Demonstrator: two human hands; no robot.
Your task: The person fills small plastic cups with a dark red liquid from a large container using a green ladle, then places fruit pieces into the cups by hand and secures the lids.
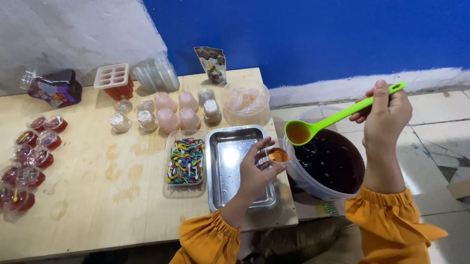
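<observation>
right hand (388, 113) grip clamped on green ladle (320, 126); left hand (254, 172) fingers closed round small cup (278, 155). judgement: keep cup level and just beside bucket (326, 162), tip ladle slowly.

Deep blue wall (313, 30), grey plastered patch (60, 24) (rough), pale tiled floor (446, 136), low plywood table (84, 194)
</observation>
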